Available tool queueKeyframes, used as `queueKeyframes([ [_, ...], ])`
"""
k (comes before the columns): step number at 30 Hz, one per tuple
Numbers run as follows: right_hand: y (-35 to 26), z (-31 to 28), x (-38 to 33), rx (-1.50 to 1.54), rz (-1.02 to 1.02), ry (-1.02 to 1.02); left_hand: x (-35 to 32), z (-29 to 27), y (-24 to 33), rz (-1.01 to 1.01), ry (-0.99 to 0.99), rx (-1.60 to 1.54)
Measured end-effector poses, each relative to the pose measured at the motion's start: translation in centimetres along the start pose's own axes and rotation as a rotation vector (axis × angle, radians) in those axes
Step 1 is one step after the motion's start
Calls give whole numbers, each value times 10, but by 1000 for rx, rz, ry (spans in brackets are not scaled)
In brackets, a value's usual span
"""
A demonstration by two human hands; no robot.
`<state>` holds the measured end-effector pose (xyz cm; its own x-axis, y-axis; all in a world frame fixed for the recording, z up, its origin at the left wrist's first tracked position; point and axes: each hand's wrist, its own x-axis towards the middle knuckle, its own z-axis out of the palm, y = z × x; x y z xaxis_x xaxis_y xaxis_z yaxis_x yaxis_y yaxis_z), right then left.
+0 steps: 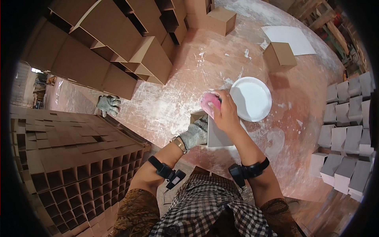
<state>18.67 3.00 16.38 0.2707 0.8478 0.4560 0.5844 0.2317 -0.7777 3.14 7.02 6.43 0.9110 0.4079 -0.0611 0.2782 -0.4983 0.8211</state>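
My left hand (pixel 196 133), in a grey knitted glove, grips a small open cardboard box (pixel 220 135) in front of me. Its fingers go in at the box's open side and are partly hidden. The box's near face looks pale grey. My bare right hand (pixel 228 113) is closed round a pink sponge (pixel 207 103) whitened at the edge, held just above the box's far end. Right beside that hand stands a round white dish (pixel 269 98) of white liquid.
The worktop (pixel 181 94) is streaked white. Stacked open brown boxes (pixel 118 39) rise at the far left, more (pixel 79 170) at the near left. A loose glove (pixel 107 105) lies left. Single boxes (pixel 279 57) and a white sheet (pixel 300 39) sit far right; white-coated boxes (pixel 347 142) are stacked right.
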Motion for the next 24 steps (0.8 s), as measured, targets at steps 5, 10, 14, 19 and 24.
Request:
queueKeyframes([
  [5, -32, -6, -66, -120, -158, -168, -7, -3, 2, -9, -42, 121],
  [10, -50, -19, -121, 44, -300, -321, -3, -22, 31, 176, 32, 452],
  [14, -37, -39, -139, 194, -159, -96, -4, -29, 40, 212, 15, 504],
  [19, 11, -52, -44, -39, -75, 125, 5, -42, 60, -79, -264, 242],
  [24, 32, -20, -17, 8, -11, -11, -3, -31, 35, 4, -172, 208],
])
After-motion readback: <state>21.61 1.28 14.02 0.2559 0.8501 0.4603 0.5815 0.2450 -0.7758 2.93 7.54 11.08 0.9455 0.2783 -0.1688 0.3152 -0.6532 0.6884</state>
